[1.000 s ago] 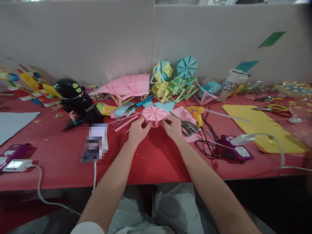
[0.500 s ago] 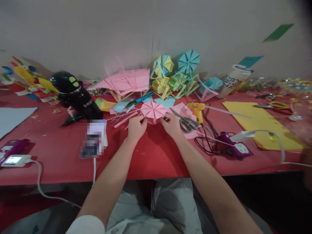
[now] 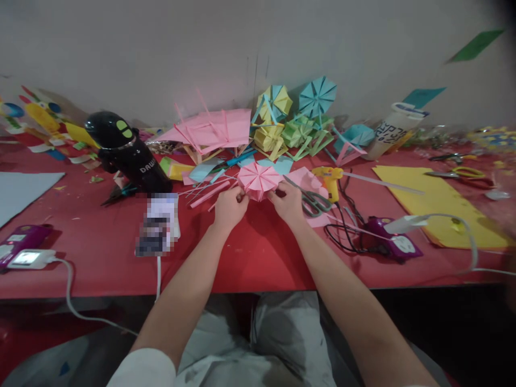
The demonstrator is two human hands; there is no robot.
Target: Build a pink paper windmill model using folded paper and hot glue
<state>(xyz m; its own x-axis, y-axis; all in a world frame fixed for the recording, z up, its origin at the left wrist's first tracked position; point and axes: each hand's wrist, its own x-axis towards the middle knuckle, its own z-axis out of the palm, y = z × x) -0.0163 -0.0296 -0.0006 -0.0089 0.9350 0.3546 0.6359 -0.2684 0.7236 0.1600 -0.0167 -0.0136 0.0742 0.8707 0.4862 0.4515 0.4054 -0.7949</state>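
A pink folded paper piece (image 3: 259, 178) with a round, pleated top is held between my two hands above the red table (image 3: 258, 263). The fingers of my left hand (image 3: 231, 207) pinch its left edge. On the opposite side, my right hand (image 3: 288, 202) is closed on its right edge. Rolled pink paper strips (image 3: 209, 194) lie just left of my left hand. Grey-handled scissors (image 3: 316, 203) rest on pink paper beside my right hand, with a yellow glue gun (image 3: 331, 181) behind them.
Folded paper pieces (image 3: 298, 131) and a pink paper structure (image 3: 217, 129) stand along the wall. At left are a black bottle (image 3: 127, 156) and a phone (image 3: 158, 224). A purple power strip (image 3: 397, 242), cables, yellow sheets (image 3: 447, 207) and a white cup (image 3: 393, 131) are at right.
The view has shifted slightly. The pink piece is tilted a little differently between my hands, with more of its lower front showing. Both hands still grip it.
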